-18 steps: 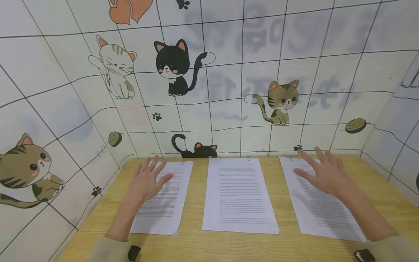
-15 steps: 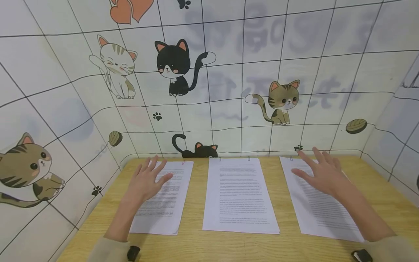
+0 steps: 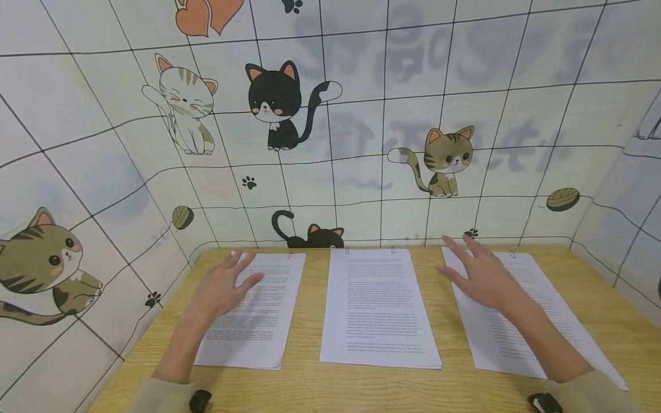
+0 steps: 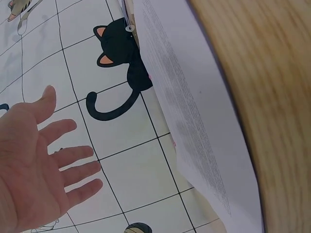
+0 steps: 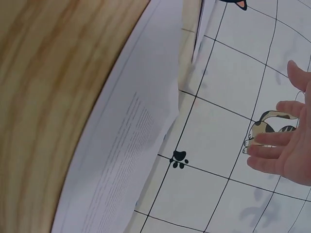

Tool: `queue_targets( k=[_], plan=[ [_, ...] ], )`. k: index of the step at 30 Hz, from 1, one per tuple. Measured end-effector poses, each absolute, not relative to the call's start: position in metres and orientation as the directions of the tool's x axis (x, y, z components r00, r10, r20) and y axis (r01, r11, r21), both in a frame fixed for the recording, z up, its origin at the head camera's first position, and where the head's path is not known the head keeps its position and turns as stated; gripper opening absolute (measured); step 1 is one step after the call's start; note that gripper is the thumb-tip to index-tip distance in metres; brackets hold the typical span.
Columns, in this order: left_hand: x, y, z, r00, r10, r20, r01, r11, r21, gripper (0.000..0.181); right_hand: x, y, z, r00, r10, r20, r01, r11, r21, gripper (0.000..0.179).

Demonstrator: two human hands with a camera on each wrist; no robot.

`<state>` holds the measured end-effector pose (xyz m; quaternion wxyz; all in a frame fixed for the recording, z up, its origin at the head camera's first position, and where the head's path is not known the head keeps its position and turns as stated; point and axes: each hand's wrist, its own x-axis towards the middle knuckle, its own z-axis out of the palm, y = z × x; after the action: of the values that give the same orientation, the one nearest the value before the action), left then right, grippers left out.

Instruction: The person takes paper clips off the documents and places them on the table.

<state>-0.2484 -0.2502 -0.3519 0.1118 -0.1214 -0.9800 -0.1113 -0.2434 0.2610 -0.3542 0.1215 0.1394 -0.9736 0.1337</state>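
Note:
Three stacks of printed paper lie side by side on a wooden table. Over the left stack hovers my left hand, fingers spread and holding nothing. My right hand is above the right stack in the same way, its fingers apart. Between them lies the middle stack, with two paper clips on its top edge. A red paper clip sits at the left stack's top edge, and another clip shows on the right stack. Both wrist views show a bare palm and straight fingers raised from the paper.
The wooden table meets a white wall covering with grid lines and printed cats at its far edge. Side panels of the same covering rise at left and right. Dark straps show at both cuffs.
My right hand has moved left across the right stack, uncovering its right side and a clip. My left hand has shifted slightly to the left. The stacks have stayed in place.

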Motion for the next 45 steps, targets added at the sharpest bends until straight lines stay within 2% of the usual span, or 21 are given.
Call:
queue_targets(
  k=[12, 21, 30, 37, 45],
  plan=[
    [-0.249, -0.265, -0.355, -0.962, 0.168, 0.213, 0.216, 0.948, 0.232, 0.069, -0.247, 0.218, -0.345, -0.896, -0.304, 0.324, -0.430, 0.776, -0.462, 0.071],
    [-0.254, -0.278, -0.361, -0.974, 0.141, 0.178, 0.192, 0.928, 0.319, 0.071, -0.254, 0.182, -0.347, -0.904, -0.311, 0.293, -0.426, 0.607, -0.671, 0.062],
    [-0.260, -0.292, -0.368, -0.981, 0.128, 0.148, 0.174, 0.914, 0.366, 0.071, -0.265, 0.142, -0.358, -0.950, -0.270, 0.159, -0.291, 0.576, -0.763, 0.058],
    [-0.264, -0.303, -0.370, -0.985, 0.128, 0.116, 0.165, 0.894, 0.416, 0.067, -0.269, 0.113, -0.363, -0.954, -0.290, 0.072, -0.218, 0.510, -0.832, 0.054],
    [-0.268, -0.318, -0.378, -0.982, 0.141, 0.127, 0.184, 0.872, 0.453, 0.059, -0.270, 0.079, -0.368, -0.954, -0.296, -0.049, -0.077, 0.401, -0.913, 0.049]
  ],
)
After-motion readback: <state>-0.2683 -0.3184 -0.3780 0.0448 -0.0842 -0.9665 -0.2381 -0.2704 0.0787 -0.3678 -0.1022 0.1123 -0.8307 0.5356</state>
